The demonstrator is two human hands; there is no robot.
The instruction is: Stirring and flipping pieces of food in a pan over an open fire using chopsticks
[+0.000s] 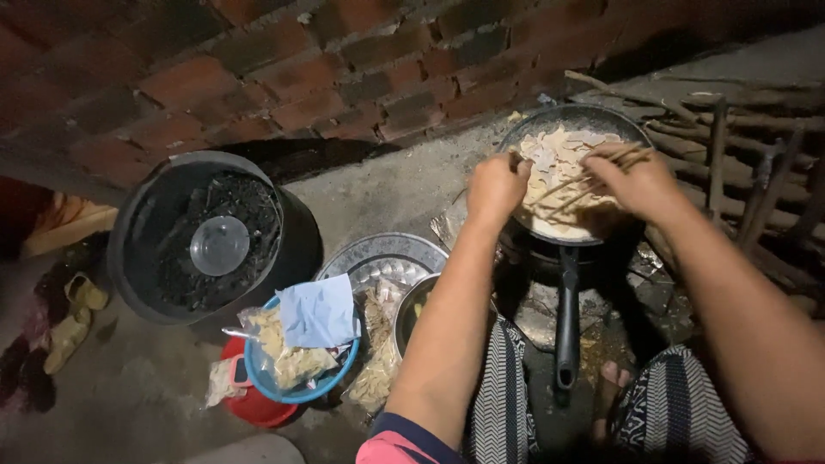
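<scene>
Near edge: striped trousers (507,404) and one bare foot (612,378), partly cut off. Frying pan (569,176) sits on a dark stove; its black handle (566,318) runs straight back toward the person, long axis near to far. Pan holds pale flat strips. Right hand (640,182) over the pan, fingers closed around long chopsticks (584,180), which point left and slightly toward the person across the food. Left hand (496,187) at the pan's left rim, fingers curled together; whether it pinches anything, cannot tell. Stove body lost in shadow. Left: blue bowl (258,365) with bagged food, metal tray (382,253), black bucket (137,223) of charcoal. Concrete floor, dim. Behind: firewood (730,137), brick wall (301,69).
</scene>
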